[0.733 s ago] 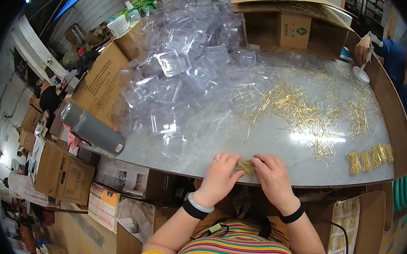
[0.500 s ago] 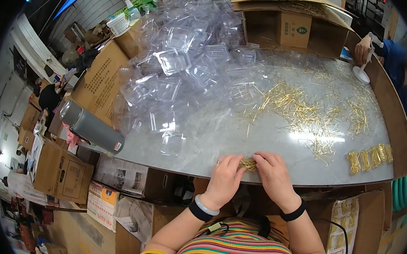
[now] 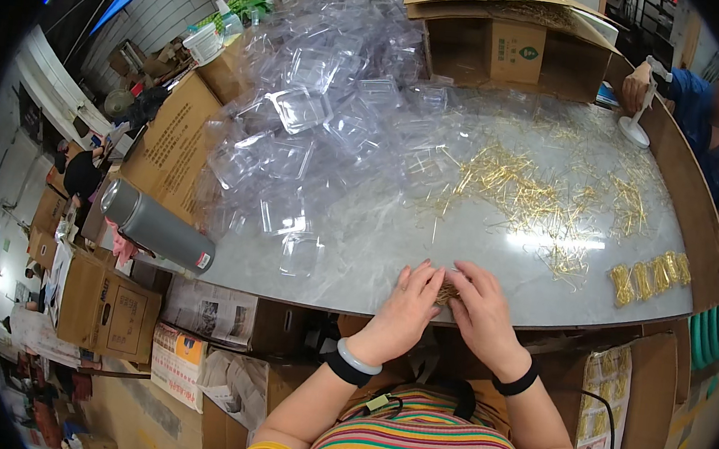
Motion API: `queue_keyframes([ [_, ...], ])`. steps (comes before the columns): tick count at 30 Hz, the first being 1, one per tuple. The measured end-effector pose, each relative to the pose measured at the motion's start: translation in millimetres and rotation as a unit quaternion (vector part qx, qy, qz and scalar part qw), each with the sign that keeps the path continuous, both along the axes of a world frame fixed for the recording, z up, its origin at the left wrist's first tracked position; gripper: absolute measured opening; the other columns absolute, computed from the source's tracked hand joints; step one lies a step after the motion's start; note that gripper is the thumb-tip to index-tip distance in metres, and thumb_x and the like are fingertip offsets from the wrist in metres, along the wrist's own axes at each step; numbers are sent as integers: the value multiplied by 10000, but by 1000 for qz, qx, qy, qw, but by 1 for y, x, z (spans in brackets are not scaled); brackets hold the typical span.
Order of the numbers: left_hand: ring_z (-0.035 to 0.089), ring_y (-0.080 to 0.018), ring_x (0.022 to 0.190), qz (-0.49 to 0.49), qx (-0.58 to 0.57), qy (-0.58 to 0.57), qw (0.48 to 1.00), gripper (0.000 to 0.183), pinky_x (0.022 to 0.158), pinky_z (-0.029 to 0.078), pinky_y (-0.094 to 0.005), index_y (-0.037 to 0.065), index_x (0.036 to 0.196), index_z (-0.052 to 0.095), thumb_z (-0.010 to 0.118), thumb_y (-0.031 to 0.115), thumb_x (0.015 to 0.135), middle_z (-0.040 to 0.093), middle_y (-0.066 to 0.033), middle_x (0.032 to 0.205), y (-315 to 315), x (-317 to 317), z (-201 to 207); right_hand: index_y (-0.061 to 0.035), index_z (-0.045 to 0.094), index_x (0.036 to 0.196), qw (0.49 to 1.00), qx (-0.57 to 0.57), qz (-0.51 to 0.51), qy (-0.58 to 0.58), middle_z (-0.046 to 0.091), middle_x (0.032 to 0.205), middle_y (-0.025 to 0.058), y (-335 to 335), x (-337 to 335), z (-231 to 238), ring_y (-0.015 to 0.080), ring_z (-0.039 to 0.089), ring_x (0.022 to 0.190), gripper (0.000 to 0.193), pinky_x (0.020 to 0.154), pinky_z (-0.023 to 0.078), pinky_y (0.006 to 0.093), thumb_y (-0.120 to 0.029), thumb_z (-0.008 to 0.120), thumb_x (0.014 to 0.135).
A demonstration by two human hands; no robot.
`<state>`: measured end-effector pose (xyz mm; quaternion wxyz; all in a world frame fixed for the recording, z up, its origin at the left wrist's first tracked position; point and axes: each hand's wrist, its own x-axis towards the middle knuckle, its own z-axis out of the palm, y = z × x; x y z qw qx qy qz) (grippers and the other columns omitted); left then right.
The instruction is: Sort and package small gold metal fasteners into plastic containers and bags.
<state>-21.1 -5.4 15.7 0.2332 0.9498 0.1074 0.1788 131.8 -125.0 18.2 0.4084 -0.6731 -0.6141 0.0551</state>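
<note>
At the near edge of the table, my left hand (image 3: 406,310) and my right hand (image 3: 482,314) meet around a small bundle of gold wire hooks (image 3: 447,294). The fingers of both hands are bent over it from either side, and most of the bundle is hidden beneath them. Beyond my hands lies a loose spread of gold wire hooks (image 3: 508,182). Finished-looking gold bundles (image 3: 645,279) stand in a row at the table's right edge.
A big heap of clear plastic boxes (image 3: 301,110) covers the table's left side. A grey flask (image 3: 158,226) lies tilted at the left edge. An open cardboard box (image 3: 561,69) stands at the back. At right, another person's hand (image 3: 637,85) grips a white stand (image 3: 634,131) beside a cardboard wall (image 3: 693,198).
My left fingers have shifted right and closed in over the bundle, which shows less than before. My right hand's fingers have lifted and reached slightly forward.
</note>
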Motion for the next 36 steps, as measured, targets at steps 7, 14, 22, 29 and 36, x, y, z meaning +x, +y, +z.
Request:
queue_keyframes([
  [7,397,-496,1311,14,10,-57,998,546,1132,346,-520,-96,1383,420,548,-85,853,400,-270,1373,-7,10,-9,48,401,1442,992,49,-40,105,377,1501,276,5,-31,-10,457,375,1397,604,1165,335,473,126,472,848],
  [14,382,-498,1325,-3,-39,-56,998,542,1146,324,-521,-114,1390,396,520,-86,862,392,-273,1387,-6,6,1,55,388,1454,996,14,-5,92,404,1495,256,-1,18,2,414,391,1405,658,1172,338,435,139,432,803],
  [22,365,-499,1353,-3,15,-19,1000,548,1157,309,-539,-124,1401,381,530,-71,876,380,-293,1405,-3,8,-9,53,397,1446,978,29,22,205,404,1506,258,5,8,-9,443,406,1383,643,1158,357,430,118,465,810],
  [29,404,-491,1332,43,54,-63,996,586,1150,344,-503,-162,1425,350,500,-67,866,397,-329,1438,-6,8,-24,46,416,1445,997,-29,7,-73,456,1467,249,2,-21,10,434,428,1370,590,1139,385,471,19,584,880],
  [36,342,-486,1409,70,-45,-86,993,753,1148,359,-473,-94,1543,167,540,-24,894,318,-341,1513,-10,4,-21,21,528,1358,988,-11,-42,-151,568,1360,202,9,-30,-8,393,512,1309,489,1074,455,452,24,558,870],
])
